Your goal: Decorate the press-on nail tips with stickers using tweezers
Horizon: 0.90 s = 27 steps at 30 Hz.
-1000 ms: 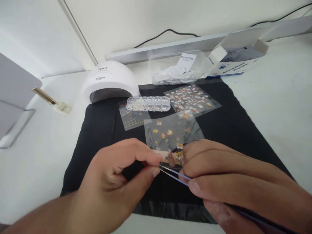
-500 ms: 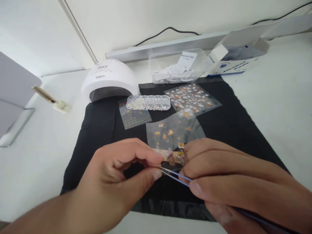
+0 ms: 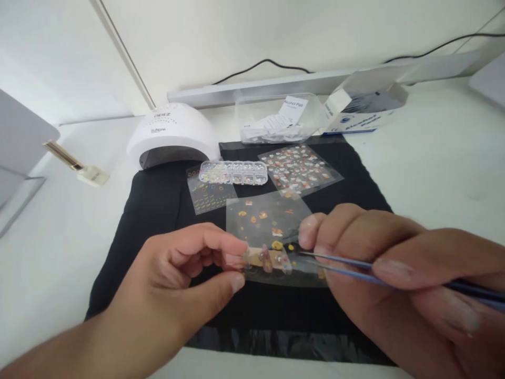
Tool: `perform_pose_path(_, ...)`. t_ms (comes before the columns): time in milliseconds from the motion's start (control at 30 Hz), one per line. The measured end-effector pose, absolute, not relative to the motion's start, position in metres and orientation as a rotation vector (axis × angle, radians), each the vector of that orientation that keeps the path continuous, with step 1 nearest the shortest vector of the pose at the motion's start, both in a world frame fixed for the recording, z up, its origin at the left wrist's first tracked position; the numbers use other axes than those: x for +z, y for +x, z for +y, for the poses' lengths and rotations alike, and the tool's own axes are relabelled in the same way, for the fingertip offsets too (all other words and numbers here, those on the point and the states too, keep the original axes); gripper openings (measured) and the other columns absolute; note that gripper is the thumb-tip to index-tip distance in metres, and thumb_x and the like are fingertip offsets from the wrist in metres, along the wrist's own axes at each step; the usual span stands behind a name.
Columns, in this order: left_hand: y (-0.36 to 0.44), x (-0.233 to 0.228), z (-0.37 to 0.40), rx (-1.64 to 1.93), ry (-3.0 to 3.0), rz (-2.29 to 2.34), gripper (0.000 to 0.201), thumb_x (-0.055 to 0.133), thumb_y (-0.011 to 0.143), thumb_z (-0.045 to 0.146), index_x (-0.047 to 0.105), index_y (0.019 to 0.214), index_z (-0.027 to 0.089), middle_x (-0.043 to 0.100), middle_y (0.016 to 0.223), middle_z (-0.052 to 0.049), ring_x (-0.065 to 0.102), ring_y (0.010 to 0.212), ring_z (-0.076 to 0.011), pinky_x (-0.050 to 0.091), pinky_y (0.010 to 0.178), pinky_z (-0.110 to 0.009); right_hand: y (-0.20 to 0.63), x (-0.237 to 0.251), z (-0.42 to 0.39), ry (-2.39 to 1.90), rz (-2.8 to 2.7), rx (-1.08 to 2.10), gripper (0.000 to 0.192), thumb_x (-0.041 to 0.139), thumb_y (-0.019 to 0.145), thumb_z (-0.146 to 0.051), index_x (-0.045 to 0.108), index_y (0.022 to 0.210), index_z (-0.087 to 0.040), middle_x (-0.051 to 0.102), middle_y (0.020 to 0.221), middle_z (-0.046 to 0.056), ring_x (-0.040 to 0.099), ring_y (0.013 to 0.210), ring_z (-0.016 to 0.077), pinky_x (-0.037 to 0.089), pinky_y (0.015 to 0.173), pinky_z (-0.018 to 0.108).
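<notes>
Left hand [image 3: 177, 279] has thumb and forefinger pinched shut on the end of a nail tip [image 3: 265, 259], held just above the sticker sheet [image 3: 268, 218] on the black mat [image 3: 158, 205], with the lamp [image 3: 171, 134] and gem box [image 3: 233, 172] further back. Right hand [image 3: 398, 273] is closed around thin tweezers [image 3: 347, 266], tips right at the nail; can't tell if they're gripping a decal. I'd say keep the nail rock steady and go in slow and light with those tips.
</notes>
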State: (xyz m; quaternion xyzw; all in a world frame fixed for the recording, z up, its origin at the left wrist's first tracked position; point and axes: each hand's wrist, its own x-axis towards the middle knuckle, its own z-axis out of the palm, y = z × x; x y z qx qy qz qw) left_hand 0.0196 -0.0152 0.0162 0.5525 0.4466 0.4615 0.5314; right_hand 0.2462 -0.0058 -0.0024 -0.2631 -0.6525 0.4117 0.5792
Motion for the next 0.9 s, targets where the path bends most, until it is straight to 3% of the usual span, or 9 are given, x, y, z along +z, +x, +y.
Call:
perform_pose_path(167, 0.019, 0.016, -0.016, 1.118, 1.354, 1.07, 0.036, 0.073, 0.073, -0.002, 0.085, 0.088, 0.028, 0.078, 0.076, 0.004, 0.077, 0.069, -0.0075, 0.059, 0.068, -0.005, 0.246, 0.002, -0.001, -0.51, -1.427, 1.117, 0.02, 0.061, 0.099, -0.021, 0.079, 0.106, -0.023, 0.07, 0.089, 0.006, 0.068, 0.085, 0.0213, 0.062, 0.082, 0.042)
perform_pose_path(467, 0.018, 0.015, -0.013, 1.154, 1.421, 1.083, 0.034, 0.07, 0.072, 0.0, 0.084, 0.085, 0.028, 0.075, 0.071, 0.004, 0.074, 0.066, -0.0067, 0.057, 0.066, -0.005, 0.247, 0.002, 0.003, -0.471, -1.449, 1.147, 0.027, 0.057, 0.098, -0.014, 0.08, 0.109, -0.022, 0.07, 0.08, 0.005, 0.068, 0.085, 0.0209, 0.061, 0.086, 0.039)
perform_pose_path(667, 0.017, 0.019, -0.015, 1.054, 1.305, 1.202, 0.026, 0.075, 0.072, 0.005, 0.084, 0.08, 0.028, 0.075, 0.072, 0.004, 0.073, 0.068, -0.0086, 0.059, 0.067, -0.009, 0.243, 0.002, 0.001, -0.538, -1.363, 1.171, 0.018, 0.066, 0.096, -0.023, 0.083, 0.101, -0.025, 0.071, 0.078, 0.003, 0.068, 0.084, 0.0207, 0.06, 0.089, 0.04)
perform_pose_path(900, 0.014, 0.016, -0.017, 1.061, 1.309, 1.19, 0.032, 0.077, 0.072, 0.006, 0.085, 0.082, 0.035, 0.077, 0.074, 0.006, 0.072, 0.069, -0.0081, 0.058, 0.067, -0.009, 0.241, -0.001, 0.005, -0.522, -1.326, 1.187, 0.014, 0.07, 0.094, -0.025, 0.083, 0.098, -0.025, 0.074, 0.08, 0.004, 0.066, 0.08, 0.0201, 0.059, 0.086, 0.041)
